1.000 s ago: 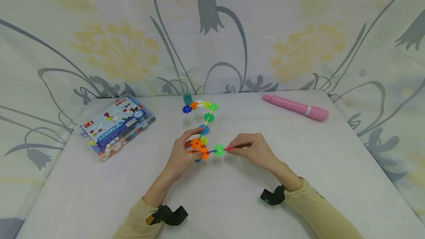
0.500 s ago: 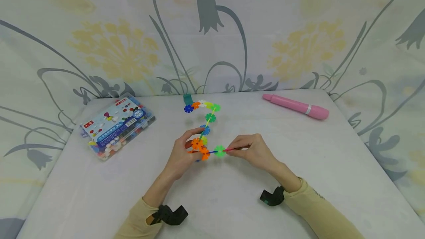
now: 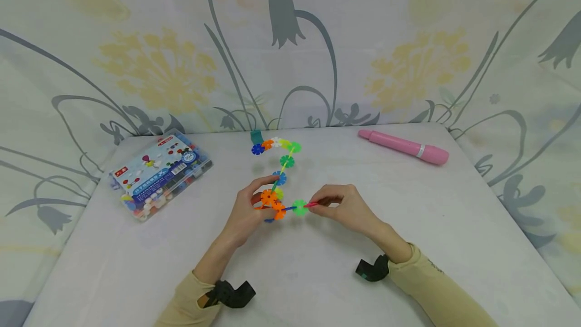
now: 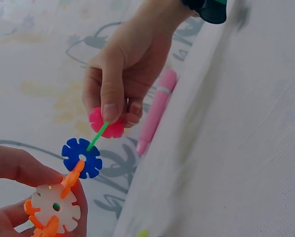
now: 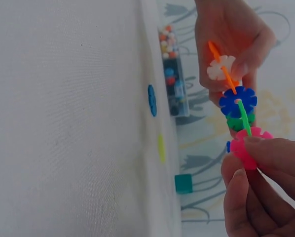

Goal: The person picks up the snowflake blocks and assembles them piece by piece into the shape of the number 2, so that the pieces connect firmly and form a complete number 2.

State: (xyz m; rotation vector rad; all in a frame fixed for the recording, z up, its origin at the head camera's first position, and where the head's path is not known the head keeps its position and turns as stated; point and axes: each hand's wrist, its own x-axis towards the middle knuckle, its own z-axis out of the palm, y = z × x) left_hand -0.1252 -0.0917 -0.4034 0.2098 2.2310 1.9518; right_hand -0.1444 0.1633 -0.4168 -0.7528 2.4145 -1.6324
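Observation:
A chain of notched plastic snowflake discs in many colours runs across the middle of the head view. My left hand [image 3: 240,213] grips it around the orange discs [image 3: 268,197]; a white disc [image 4: 63,207] shows between its fingers in the left wrist view. At the chain's right end, my right hand [image 3: 347,208] pinches a pink disc [image 5: 243,148] between thumb and fingers. Edge-on, the pink disc meets a light green disc [image 3: 299,208], which joins a blue disc [image 5: 237,102]. The fingers partly cover the pink disc and the held part of the chain.
A clear plastic case [image 3: 159,175] with a printed lid lies at left. At the back right is a pink marker-shaped object [image 3: 404,147]. A teal block [image 3: 256,137] stands at the back edge, just behind a dark blue disc [image 3: 257,149].
My right hand and the pink disc have shifted very slightly down and left in the head view. My left hand keeps its grip in nearly the same place.

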